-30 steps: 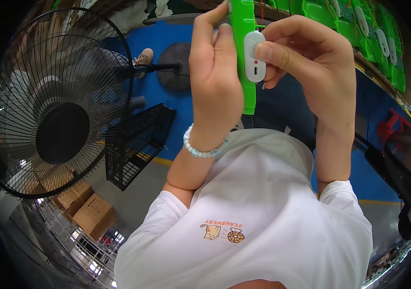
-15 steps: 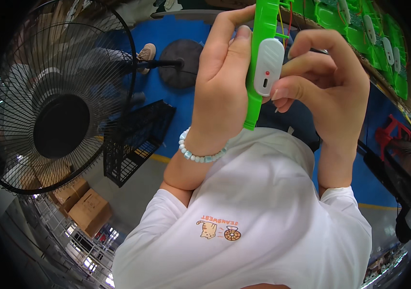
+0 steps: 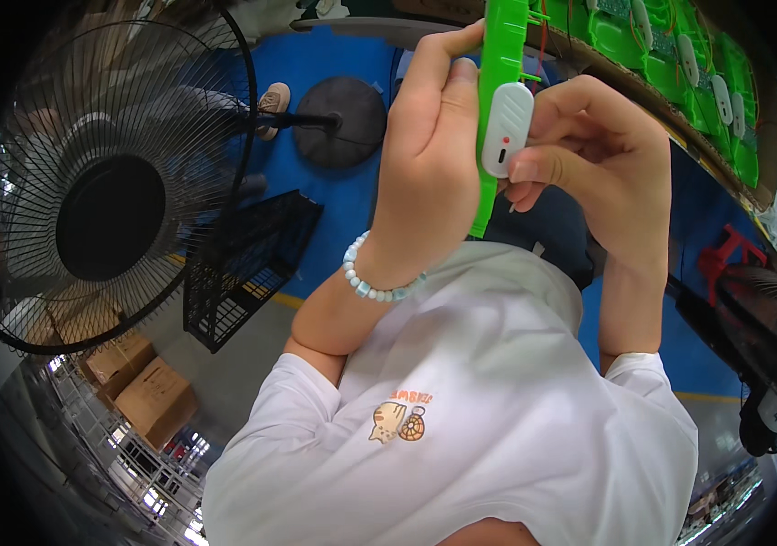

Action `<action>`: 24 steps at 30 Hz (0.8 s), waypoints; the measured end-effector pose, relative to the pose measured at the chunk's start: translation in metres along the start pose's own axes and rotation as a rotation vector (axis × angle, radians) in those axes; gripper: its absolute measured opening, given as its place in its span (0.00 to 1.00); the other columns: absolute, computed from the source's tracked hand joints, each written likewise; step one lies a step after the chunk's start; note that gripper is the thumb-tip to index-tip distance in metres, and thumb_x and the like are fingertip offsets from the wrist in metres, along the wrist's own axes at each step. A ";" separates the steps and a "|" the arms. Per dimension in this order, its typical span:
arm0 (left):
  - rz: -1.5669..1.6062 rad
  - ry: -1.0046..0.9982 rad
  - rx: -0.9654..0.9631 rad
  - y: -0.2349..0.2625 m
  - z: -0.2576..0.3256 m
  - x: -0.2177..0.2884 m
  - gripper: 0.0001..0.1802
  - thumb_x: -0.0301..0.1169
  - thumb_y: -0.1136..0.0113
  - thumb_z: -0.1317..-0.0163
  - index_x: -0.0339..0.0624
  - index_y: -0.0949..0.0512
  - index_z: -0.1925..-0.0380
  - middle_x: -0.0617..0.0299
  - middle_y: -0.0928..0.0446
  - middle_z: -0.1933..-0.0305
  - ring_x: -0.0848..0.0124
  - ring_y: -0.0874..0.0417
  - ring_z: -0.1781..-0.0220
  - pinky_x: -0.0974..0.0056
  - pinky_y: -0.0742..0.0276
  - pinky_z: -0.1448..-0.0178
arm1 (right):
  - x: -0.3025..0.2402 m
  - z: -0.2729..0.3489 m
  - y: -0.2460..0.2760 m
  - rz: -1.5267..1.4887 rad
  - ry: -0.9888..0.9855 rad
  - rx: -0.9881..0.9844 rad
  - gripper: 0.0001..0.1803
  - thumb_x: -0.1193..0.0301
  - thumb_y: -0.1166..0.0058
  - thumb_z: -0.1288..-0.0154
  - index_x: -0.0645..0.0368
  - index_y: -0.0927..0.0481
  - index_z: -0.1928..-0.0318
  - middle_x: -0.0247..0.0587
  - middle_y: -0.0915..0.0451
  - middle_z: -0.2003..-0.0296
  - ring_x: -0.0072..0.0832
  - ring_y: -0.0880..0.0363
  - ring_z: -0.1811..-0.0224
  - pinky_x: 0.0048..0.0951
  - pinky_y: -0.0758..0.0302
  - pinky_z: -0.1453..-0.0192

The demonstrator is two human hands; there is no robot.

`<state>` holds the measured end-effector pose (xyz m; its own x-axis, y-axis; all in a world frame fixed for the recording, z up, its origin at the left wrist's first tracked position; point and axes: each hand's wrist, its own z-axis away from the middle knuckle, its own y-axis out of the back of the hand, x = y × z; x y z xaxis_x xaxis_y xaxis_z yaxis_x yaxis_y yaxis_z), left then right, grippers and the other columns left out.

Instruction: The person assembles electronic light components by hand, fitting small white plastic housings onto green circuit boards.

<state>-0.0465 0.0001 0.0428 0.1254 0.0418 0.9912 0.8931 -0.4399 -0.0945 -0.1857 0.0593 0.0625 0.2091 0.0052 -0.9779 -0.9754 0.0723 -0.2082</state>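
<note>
My left hand [image 3: 429, 173] is wrapped round a long bright green plastic housing [image 3: 502, 41], held upright in front of me. Against its right side sits a white oval plastic module [image 3: 509, 118] with ridges, a small red dot and a dark slot-shaped port. My right hand [image 3: 611, 164] is closed, its thumb at the lower right edge of this module and the fingers curled behind it. Thin wires [image 3: 544, 41] show beside the housing's upper part. The housing's top runs out of view, and my right fingertips are partly hidden.
At upper right, a cardboard box [image 3: 680, 132] holds several green housings with white modules and wires. A large black fan [image 3: 111, 218] stands at left, near a black plastic crate [image 3: 247, 273] and cardboard boxes [image 3: 156, 400]. A red stool [image 3: 725, 259] is at right.
The white module has turned slightly and sits a little lower in view. My right hand has shifted left and down with it, still closed. The surroundings have shifted slightly left.
</note>
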 end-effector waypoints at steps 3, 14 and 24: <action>0.047 -0.009 0.013 0.000 -0.002 -0.001 0.17 0.31 0.64 0.25 0.37 0.32 0.44 0.65 0.26 0.68 0.82 0.29 0.71 0.74 0.31 0.67 | 0.000 -0.001 0.000 -0.045 -0.031 0.023 0.10 0.82 0.37 0.43 0.71 0.24 0.62 0.44 0.18 0.73 0.24 0.17 0.75 0.22 0.19 0.73; -0.045 -0.101 -0.001 0.000 0.003 -0.005 0.23 0.34 0.57 0.26 0.33 0.39 0.35 0.57 0.23 0.61 0.78 0.23 0.64 0.73 0.26 0.60 | 0.002 0.007 -0.010 0.025 -0.001 0.130 0.08 0.79 0.36 0.42 0.68 0.21 0.63 0.36 0.18 0.74 0.18 0.19 0.74 0.17 0.21 0.70; 0.753 0.247 -0.010 -0.003 0.005 0.000 0.27 0.46 0.60 0.26 0.33 0.32 0.42 0.49 0.21 0.55 0.66 0.18 0.53 0.63 0.22 0.47 | 0.010 -0.002 0.000 0.805 0.825 0.125 0.15 0.81 0.33 0.59 0.67 0.17 0.65 0.41 0.23 0.72 0.32 0.28 0.72 0.27 0.33 0.71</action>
<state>-0.0476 0.0058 0.0424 0.5940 -0.4699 0.6530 0.6019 -0.2789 -0.7483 -0.1834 0.0573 0.0525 -0.6226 -0.5544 -0.5523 -0.7825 0.4416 0.4389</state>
